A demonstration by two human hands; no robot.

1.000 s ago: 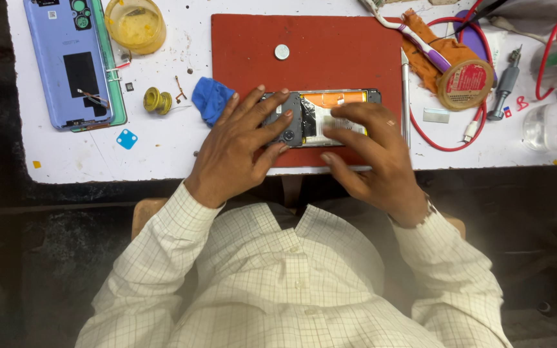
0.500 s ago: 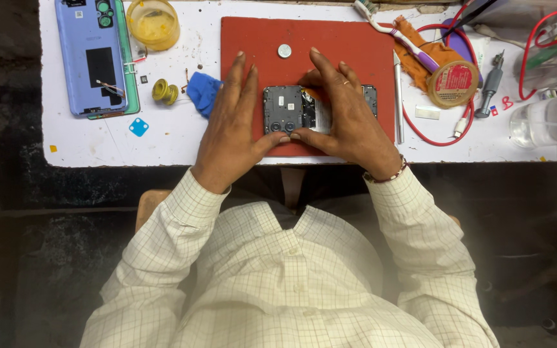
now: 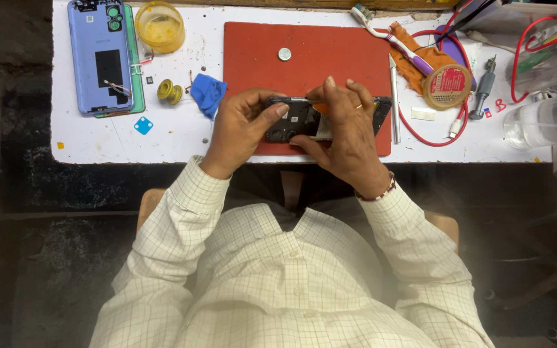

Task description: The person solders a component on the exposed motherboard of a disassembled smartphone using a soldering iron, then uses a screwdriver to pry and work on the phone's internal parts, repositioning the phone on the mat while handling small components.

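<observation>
Bare red mat (image 3: pixel 330 64) beyond coin cell (image 3: pixel 284 54)

White worktable (image 3: pixel 162 138), red mat (image 3: pixel 330 58), blue phone back cover (image 3: pixel 101 55) (left), yellow cup (image 3: pixel 159 26), clear bottle (image 3: pixel 546 119)

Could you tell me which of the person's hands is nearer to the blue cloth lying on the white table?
The left. The left hand grips the opened phone just right of the blue cloth, almost touching it. The right hand lies farther along the phone, with the left hand between it and the cloth.
</observation>
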